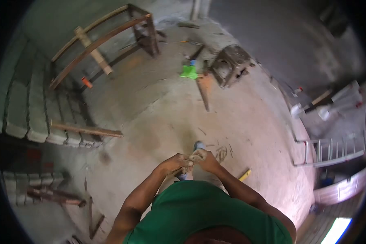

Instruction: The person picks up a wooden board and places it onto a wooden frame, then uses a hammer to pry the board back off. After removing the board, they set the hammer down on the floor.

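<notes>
In the head view my left hand [177, 163] and my right hand [205, 160] meet in front of my green shirt, fingers bent and pinched together at the tips. What they hold between them, if anything, is too small to make out. Below the hands a shoe [198, 145] shows on the concrete floor. Several thin dark pieces [222, 153] lie scattered on the floor just beyond my right hand. Nearer my right forearm is a yellow tool [245, 175], partly hidden by the arm.
Ahead lie a handsaw [203, 94] and a bright green bag [188, 72] beside a dirty stool [231, 66]. A wooden frame [97, 42] stands back left near block walls [18, 110]; a loose plank [87, 129] lies below it. Rightward is a metal ladder [333, 151].
</notes>
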Motion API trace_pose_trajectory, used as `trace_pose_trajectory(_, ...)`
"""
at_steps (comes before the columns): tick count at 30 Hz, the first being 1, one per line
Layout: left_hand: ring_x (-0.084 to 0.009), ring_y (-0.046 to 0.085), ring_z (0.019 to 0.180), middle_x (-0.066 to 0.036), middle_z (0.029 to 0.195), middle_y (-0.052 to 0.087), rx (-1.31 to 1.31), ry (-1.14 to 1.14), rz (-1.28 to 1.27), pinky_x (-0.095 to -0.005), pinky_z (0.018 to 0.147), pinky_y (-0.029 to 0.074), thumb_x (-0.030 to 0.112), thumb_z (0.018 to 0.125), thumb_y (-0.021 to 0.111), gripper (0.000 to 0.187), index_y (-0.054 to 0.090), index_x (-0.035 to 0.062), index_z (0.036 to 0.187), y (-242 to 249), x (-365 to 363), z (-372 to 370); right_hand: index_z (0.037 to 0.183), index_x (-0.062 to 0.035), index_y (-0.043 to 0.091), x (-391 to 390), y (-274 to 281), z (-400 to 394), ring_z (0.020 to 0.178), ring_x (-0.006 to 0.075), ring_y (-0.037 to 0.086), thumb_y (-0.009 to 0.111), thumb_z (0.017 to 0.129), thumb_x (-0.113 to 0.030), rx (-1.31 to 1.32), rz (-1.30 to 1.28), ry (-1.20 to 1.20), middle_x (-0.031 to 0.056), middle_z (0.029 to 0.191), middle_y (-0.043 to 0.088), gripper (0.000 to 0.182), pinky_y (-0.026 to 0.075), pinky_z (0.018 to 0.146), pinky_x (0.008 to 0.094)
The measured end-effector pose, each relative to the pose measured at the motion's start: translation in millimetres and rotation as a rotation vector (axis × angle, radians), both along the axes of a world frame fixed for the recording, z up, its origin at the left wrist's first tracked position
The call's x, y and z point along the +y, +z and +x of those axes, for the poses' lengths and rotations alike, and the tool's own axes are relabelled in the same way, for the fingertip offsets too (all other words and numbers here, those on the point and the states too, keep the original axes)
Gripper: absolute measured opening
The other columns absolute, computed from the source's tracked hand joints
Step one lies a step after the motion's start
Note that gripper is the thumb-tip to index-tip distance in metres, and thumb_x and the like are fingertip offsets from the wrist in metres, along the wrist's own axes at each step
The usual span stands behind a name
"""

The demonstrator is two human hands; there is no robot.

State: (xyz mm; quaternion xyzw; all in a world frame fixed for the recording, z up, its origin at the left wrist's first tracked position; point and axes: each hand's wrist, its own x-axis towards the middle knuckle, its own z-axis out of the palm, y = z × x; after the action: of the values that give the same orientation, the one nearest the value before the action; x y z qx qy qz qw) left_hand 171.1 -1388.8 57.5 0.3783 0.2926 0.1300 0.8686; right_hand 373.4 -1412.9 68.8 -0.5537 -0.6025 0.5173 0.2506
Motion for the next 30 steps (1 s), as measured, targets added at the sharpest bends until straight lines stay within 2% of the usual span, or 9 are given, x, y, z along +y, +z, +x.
trace_pose_trajectory(9, -0.0154, 0.062, 0.075, -0.007, 0.087, 0.062, -0.056, 0.361, -0.097, -0.0253, 0.063, 0.05, 0.023, 0.088, 0.063, 0.039, 0.053, 0.0011, 0.118, -5.6, 163.8, -23.4, 0.097, -0.0067, 0.064, 166.9, -164.4, 160.8, 0.085, 0.032, 0.064, 0.058, 0.088, -0.033, -0.389, -0.168, -0.01, 0.0177, 0.098, 0.065, 0.028, 0.051, 0.075, 0.0376)
trace_pose_trajectory(10, -0.0154, 0.062, 0.075, -0.007, 0.087, 0.062, -0.044, 0.354, -0.097, -0.0253, 0.063, 0.05, 0.023, 0.088, 0.063, 0.039, 0.053, 0.0011, 0.118, -5.7, 180.0, -27.0, 0.096, -0.0066, 0.064, 165.5, -246.4, 218.0, 0.078, 0.0324, 0.064, 0.059, 0.087, -0.033, -0.694, 0.5, 0.376, 0.0179, 0.089, 0.066, 0.029, 0.051, 0.071, 0.0365)
trace_pose_trajectory(12, -0.0173, 0.062, 0.073, -0.007, 0.084, 0.062, 0.015, 0.575, -0.114, -0.0276, 0.06, 0.05, 0.025, 0.09, 0.062, 0.033, 0.055, 0.0012, 0.112, -6.2, 215.3, -34.9, 0.094, -0.0031, 0.063, 152.1, -287.7, 286.2, 0.072, 0.0287, 0.063, 0.061, 0.086, -0.034, -0.876, 0.438, 0.43, 0.0156, 0.082, 0.066, 0.032, 0.053, 0.066, 0.0397)
trace_pose_trajectory(14, -0.0164, 0.061, 0.072, -0.006, 0.082, 0.062, 0.036, 0.661, -0.13, -0.0277, 0.06, 0.049, 0.027, 0.089, 0.062, 0.029, 0.058, 0.0031, 0.106, 1.2, 249.6, -45.3, 0.09, 0.0, 0.063, 166.0, -269.5, 307.1, 0.066, 0.0267, 0.062, 0.061, 0.086, -0.038, -0.666, -0.767, -0.089, 0.0129, 0.077, 0.065, 0.039, 0.054, 0.058, 0.0448)
trace_pose_trajectory(18, -0.0159, 0.057, 0.064, -0.003, 0.074, 0.059, -0.045, 1.049, -0.216, -0.029, 0.056, 0.045, 0.036, 0.091, 0.057, 0.029, 0.06, 0.0068, 0.094, -7.4, 288.5, -57.6, 0.084, 0.0014, 0.064, 205.1, -289.4, 348.5, 0.062, 0.0265, 0.061, 0.06, 0.086, -0.042, -0.859, -0.908, 0.073, 0.0117, 0.073, 0.063, 0.044, 0.054, 0.056, 0.0476)
trace_pose_trajectory(22, -0.0158, 0.051, 0.056, 0.0, 0.062, 0.051, -0.029, 1.174, -0.394, -0.0292, 0.052, 0.041, 0.037, 0.093, 0.054, 0.029, 0.057, 0.0092, 0.088, -41.9, 325.0, -66.6, 0.071, -0.0035, 0.06, 291.7, -324.2, 334.6, 0.043, 0.0195, 0.053, 0.059, 0.086, -0.04, -0.674, -0.038, 0.245, 0.0056, 0.053, 0.055, 0.039, 0.046, 0.044, 0.0369)
trace_pose_trajectory(24, -0.0158, 0.051, 0.055, 0.001, 0.06, 0.051, 0.051, 1.132, -0.463, -0.0293, 0.051, 0.041, 0.034, 0.093, 0.054, 0.026, 0.057, 0.0091, 0.09, -54.8, 347.4, -68.3, 0.077, -0.0041, 0.061, 348.9, -312.0, 295.5, 0.051, 0.0164, 0.055, 0.062, 0.084, -0.036, -0.281, -0.359, -0.241, 0.0065, 0.064, 0.06, 0.032, 0.046, 0.046, 0.0323)
trace_pose_trajectory(27, -0.0155, 0.05, 0.053, 0.002, 0.058, 0.049, 0.172, 1.047, -0.515, -0.0294, 0.051, 0.04, 0.028, 0.093, 0.053, 0.02, 0.057, 0.0087, 0.094, -66.2, 401.9, -76.0, 0.086, -0.0034, 0.062, 420.7, -285.9, 240.5, 0.055, 0.0148, 0.056, 0.065, 0.083, -0.034, -0.26, -0.032, -0.153, 0.0068, 0.07, 0.062, 0.031, 0.046, 0.047, 0.031)
trace_pose_trajectory(30, -0.0143, 0.047, 0.051, 0.002, 0.056, 0.045, 0.198, 0.971, -0.52, -0.0294, 0.05, 0.04, 0.024, 0.092, 0.052, 0.017, 0.056, 0.0087, 0.097, -74.4, 473.8, -86.4, 0.094, -0.0032, 0.061, 488.5, -216.2, 195.8, 0.055, 0.0139, 0.056, 0.065, 0.083, -0.035, -0.147, -0.48, -0.41, 0.0071, 0.07, 0.062, 0.033, 0.046, 0.047, 0.0305)
